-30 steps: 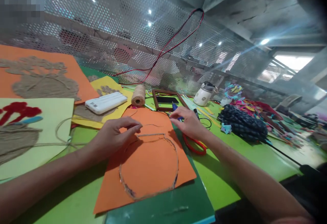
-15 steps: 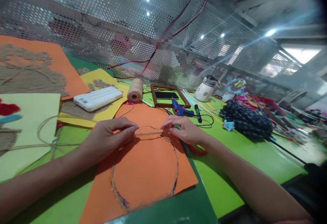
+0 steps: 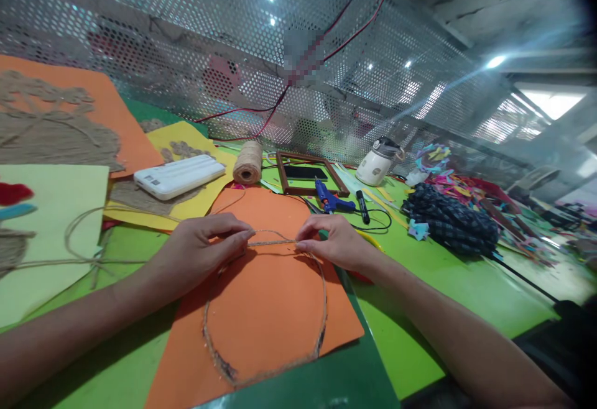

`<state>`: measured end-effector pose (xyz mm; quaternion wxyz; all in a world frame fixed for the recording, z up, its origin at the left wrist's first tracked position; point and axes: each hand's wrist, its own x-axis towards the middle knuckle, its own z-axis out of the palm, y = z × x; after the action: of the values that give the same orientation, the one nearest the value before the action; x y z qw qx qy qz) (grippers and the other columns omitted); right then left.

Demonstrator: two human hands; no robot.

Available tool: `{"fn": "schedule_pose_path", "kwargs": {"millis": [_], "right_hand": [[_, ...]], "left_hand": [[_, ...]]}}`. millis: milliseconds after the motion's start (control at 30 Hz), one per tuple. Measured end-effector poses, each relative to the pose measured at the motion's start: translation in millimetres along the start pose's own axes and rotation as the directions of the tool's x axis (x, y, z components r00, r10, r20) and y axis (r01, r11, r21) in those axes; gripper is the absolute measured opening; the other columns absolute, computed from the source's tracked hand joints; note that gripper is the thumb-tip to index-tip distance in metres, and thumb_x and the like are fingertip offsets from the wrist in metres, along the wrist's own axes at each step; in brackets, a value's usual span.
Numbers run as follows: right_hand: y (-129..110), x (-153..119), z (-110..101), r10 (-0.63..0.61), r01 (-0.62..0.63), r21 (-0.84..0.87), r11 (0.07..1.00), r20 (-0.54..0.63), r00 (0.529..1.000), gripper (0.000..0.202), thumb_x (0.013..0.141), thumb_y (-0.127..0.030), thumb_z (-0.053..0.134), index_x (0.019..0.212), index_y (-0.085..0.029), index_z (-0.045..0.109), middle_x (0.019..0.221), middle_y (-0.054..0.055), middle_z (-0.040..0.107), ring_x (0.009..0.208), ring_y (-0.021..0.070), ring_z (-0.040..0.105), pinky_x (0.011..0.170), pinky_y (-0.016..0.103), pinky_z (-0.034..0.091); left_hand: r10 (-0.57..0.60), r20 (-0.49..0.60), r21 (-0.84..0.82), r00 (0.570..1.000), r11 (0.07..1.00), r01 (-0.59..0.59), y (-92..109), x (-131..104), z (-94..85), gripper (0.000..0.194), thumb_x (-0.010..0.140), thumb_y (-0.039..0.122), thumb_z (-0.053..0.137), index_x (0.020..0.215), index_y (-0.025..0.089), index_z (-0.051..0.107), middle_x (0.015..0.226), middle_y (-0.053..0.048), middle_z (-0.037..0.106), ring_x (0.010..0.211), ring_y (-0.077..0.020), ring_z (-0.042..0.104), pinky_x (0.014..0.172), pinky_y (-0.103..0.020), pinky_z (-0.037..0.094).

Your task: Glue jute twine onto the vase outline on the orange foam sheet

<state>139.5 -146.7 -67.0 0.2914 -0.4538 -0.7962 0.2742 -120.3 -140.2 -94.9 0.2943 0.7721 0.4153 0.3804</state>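
Orange paper point(image 3: 270, 316) lies in front of me, with a twine outline point(image 3: 323, 297) of a rounded pot shape stuck on it. Across the top of that outline, a length of jute twine point(image 3: 273, 243) runs between my hands. My left hand point(image 3: 209, 244) pinches the twine at the outline's upper left, thumb against forefinger. At the upper right, my right hand point(image 3: 329, 238) pinches the twine's other end. A slack strand bows slightly above the straight one. Scissors with a yellow and red handle point(image 3: 370, 240) are partly hidden under my right hand.
Behind the paper stand a twine spool point(image 3: 248, 163), a brown frame point(image 3: 338, 179) around a dark phone, and a blue glue gun point(image 3: 330, 197) beside a black marker point(image 3: 362, 206). A white power bank point(image 3: 180, 176) rests on yellow paper at left. A white bottle point(image 3: 377, 163) stands farther back.
My right hand has lowered slightly, its fingertips coming down to the twine at the outline's upper right corner. My left hand keeps its pinch in nearly the same place.
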Motion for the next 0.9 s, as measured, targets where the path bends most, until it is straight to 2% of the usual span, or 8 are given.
{"fn": "schedule_pose_path", "kwargs": {"millis": [267, 433, 500, 667, 800, 900], "right_hand": [[0, -1, -1, -0.090, 0.089, -0.037, 0.995, -0.016, 0.996, 0.006, 0.081, -0.014, 0.068, 0.075, -0.015, 0.068, 0.073, 0.002, 0.066, 0.068, 0.0124, 0.060, 0.066, 0.025, 0.047], [7, 1, -5, -0.119, 0.119, -0.054, 0.991, -0.003, 0.993, 0.007, 0.082, -0.013, 0.066, 0.076, -0.015, 0.068, 0.076, 0.003, 0.066, 0.070, 0.0132, 0.060, 0.068, 0.026, 0.047], [13, 2, -6, -0.143, 0.143, -0.095, 0.985, 0.010, 0.990, 0.007, 0.082, -0.012, 0.066, 0.076, -0.016, 0.068, 0.076, 0.003, 0.065, 0.071, 0.0134, 0.059, 0.068, 0.027, 0.046], [23, 7, -4, -0.271, 0.283, -0.272, 0.920, 0.080, 0.959, 0.008, 0.084, -0.011, 0.066, 0.078, -0.016, 0.066, 0.074, 0.003, 0.062, 0.073, 0.0145, 0.056, 0.067, 0.027, 0.043], [28, 9, -2, -0.353, 0.396, -0.459, 0.795, 0.181, 0.918, 0.013, 0.089, -0.012, 0.060, 0.079, -0.016, 0.067, 0.078, 0.006, 0.063, 0.078, 0.0172, 0.053, 0.068, 0.029, 0.040], [28, 8, -1, -0.363, 0.440, -0.596, 0.672, 0.253, 0.897, 0.017, 0.092, -0.014, 0.057, 0.078, -0.016, 0.067, 0.078, 0.006, 0.060, 0.079, 0.0183, 0.049, 0.068, 0.031, 0.036]], "left_hand": [[-0.041, 0.038, 0.060, 0.998, 0.997, 0.038, 3, 3, -2.8, 0.031, 0.086, 0.046, 0.057, 0.081, 0.020, 0.074, 0.075, -0.003, 0.073, 0.066, -0.0159, 0.066, 0.058, -0.023, 0.050], [-0.114, -0.017, 0.065, 0.993, 0.991, 0.114, -4, 4, -1.3, 0.036, 0.083, 0.051, 0.059, 0.094, 0.021, 0.075, 0.091, -0.005, 0.077, 0.078, -0.0210, 0.070, 0.066, -0.027, 0.055], [-0.073, -0.021, 0.089, 0.997, 0.993, 0.075, -8, 5, -1.1, 0.033, 0.083, 0.049, 0.060, 0.094, 0.022, 0.075, 0.091, -0.005, 0.077, 0.078, -0.0211, 0.070, 0.068, -0.027, 0.055], [0.131, 0.039, 0.232, 0.991, 0.963, -0.136, -15, 7, -1.3, 0.028, 0.085, 0.046, 0.057, 0.088, 0.025, 0.075, 0.082, -0.004, 0.074, 0.074, -0.0197, 0.067, 0.067, -0.027, 0.051], [0.233, 0.082, 0.312, 0.969, 0.918, -0.247, -17, 6, 0.0, 0.027, 0.090, 0.041, 0.053, 0.088, 0.022, 0.073, 0.081, -0.005, 0.072, 0.074, -0.0183, 0.064, 0.068, -0.027, 0.048], [0.277, 0.103, 0.332, 0.955, 0.896, -0.296, -19, 5, 1.6, 0.027, 0.092, 0.036, 0.051, 0.088, 0.020, 0.072, 0.081, -0.006, 0.069, 0.074, -0.0171, 0.062, 0.067, -0.026, 0.046]]}}
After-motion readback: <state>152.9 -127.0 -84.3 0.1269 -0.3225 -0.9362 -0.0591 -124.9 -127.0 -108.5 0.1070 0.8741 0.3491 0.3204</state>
